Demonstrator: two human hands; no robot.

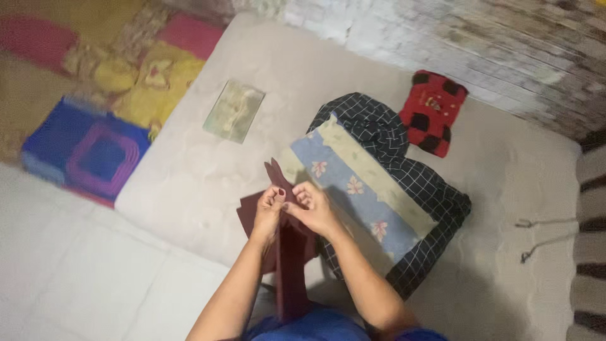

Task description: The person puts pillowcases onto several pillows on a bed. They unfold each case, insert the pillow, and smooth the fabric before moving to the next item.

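- Risk: the maroon garment [287, 252] is pinched only at its top edge; a slackened pinch would likely drop it in a heap at the mattress [208, 183] edge.
- Location: garment hangs just in front of the folded floral cloth [353, 189], which lies on the mattress.
- Left hand [270, 211]: fingers closed on the garment, forearm raised.
- Right hand [314, 207]: likewise closed on it, touching the left.
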